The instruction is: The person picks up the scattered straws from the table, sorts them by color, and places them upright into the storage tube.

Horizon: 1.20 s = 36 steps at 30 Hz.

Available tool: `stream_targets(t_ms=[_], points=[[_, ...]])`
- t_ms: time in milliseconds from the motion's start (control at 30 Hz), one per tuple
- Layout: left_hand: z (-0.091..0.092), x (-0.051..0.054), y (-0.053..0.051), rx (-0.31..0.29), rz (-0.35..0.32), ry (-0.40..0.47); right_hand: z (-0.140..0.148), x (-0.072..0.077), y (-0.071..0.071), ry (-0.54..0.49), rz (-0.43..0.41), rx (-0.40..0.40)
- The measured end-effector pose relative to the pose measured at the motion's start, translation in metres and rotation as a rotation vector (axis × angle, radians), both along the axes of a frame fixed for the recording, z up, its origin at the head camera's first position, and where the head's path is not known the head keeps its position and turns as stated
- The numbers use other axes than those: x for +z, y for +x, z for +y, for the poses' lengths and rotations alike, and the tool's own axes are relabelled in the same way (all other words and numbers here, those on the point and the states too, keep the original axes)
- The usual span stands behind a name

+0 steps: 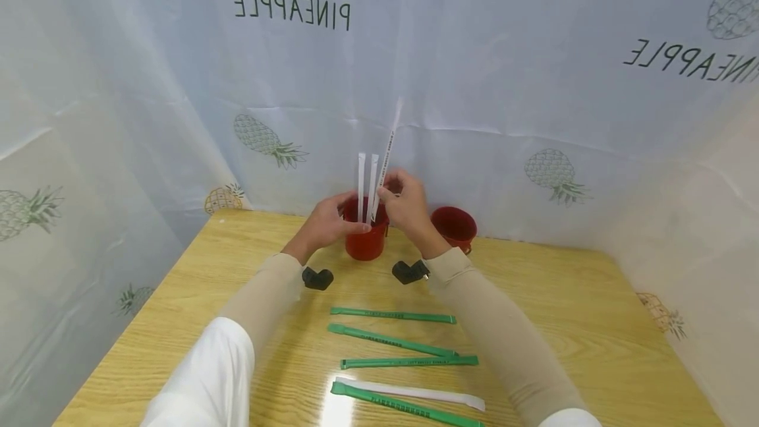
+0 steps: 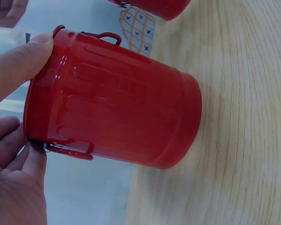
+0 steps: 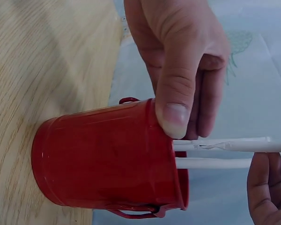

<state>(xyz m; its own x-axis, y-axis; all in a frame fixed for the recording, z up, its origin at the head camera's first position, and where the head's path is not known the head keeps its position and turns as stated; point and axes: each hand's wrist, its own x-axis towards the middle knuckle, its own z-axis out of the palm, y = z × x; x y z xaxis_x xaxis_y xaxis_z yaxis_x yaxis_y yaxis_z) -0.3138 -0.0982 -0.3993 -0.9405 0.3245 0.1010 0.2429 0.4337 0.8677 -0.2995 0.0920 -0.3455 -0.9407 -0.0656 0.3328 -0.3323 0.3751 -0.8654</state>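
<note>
My left hand point(image 1: 323, 224) holds a red metal bucket point(image 1: 364, 246) by its rim, thumb on the near side and fingers round the far side. The bucket stands upright on the table, a small handle on its side point(image 2: 105, 37). In my right hand point(image 1: 408, 206) a white paper-wrapped straw point(image 1: 388, 147) with dark print is pinched. It slants up to the right, its lower end at the bucket's mouth. Two more white wrapped straws point(image 1: 361, 180) stand in the bucket. The right wrist view shows my left thumb point(image 3: 175, 115) on the rim.
A second red bucket point(image 1: 455, 224) stands behind my right wrist. Several green wrapped straws point(image 1: 394, 315) lie crosswise on the wooden table point(image 1: 569, 321), with one white straw point(image 1: 415, 391) among them near the front. A pineapple-print curtain point(image 1: 450, 84) hangs behind the table.
</note>
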Motion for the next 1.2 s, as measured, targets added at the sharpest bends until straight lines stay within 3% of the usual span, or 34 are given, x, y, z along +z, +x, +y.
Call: stream_targets(t_ms=[367,700,967,1200], points=[[0.000,0.000,0.001,-0.001,-0.001,-0.005,0.000,-0.018,-0.004,0.100,-0.059,-0.039],[0.000,-0.001,0.002,-0.003,0.012,-0.002,0.004,-0.029,-0.007,0.159,-0.054,-0.041],[0.001,-0.002,-0.001,-0.001,0.012,-0.003,0.013,-0.036,-0.006,0.092,-0.102,-0.095],[-0.001,0.001,0.000,-0.002,-0.005,-0.004,0.032,-0.038,0.014,0.007,-0.159,-0.119]])
